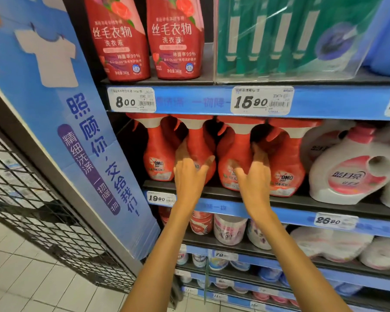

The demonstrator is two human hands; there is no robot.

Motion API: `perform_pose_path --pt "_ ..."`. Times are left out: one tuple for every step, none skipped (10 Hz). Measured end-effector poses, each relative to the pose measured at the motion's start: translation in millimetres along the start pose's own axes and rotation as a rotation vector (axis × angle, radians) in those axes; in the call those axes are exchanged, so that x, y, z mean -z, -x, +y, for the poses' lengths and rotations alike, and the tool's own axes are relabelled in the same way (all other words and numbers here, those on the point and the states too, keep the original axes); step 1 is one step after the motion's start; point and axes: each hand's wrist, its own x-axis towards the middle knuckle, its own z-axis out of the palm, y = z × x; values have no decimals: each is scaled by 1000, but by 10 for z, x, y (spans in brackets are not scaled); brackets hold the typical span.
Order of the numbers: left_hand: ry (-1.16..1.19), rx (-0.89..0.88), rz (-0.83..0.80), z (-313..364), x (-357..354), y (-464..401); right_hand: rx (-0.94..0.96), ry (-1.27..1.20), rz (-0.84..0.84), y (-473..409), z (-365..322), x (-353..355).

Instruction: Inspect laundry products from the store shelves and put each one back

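Reaching into the second shelf (279, 200): left hand (190, 174) spread on an orange OMO detergent bottle (200, 152), right hand (254, 174) open between its neighbours, gripping nothing. Bottle upright mid-row; probably liquid-heavy, rigid, slick plastic, best grasped at the narrow neck.
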Motion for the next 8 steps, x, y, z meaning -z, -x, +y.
perform_pose_path --pt "-16 19 -21 -53 26 -23 12 -13 -19 -75 25 55" --pt "-47 0 0 -61 34 -13 29 -74 -76 -126 39 106" --pt "-82 -28 50 -38 23 15 35 -97 -95 -126 42 121" --pt "-50 -47 87 -33 36 25 16 -114 -102 -139 43 134" --pt "0 -73 71 -72 66 0 24 -111 -102 -160 49 148" --pt "7 -79 3 -125 101 -14 23 -104 -102 -126 26 148" --pt "-17 -78 -23 -160 129 -40 33 -97 -91 -124 15 125" --pt "-15 -112 -41 -160 171 -1 27 -67 -103 -118 -12 160"
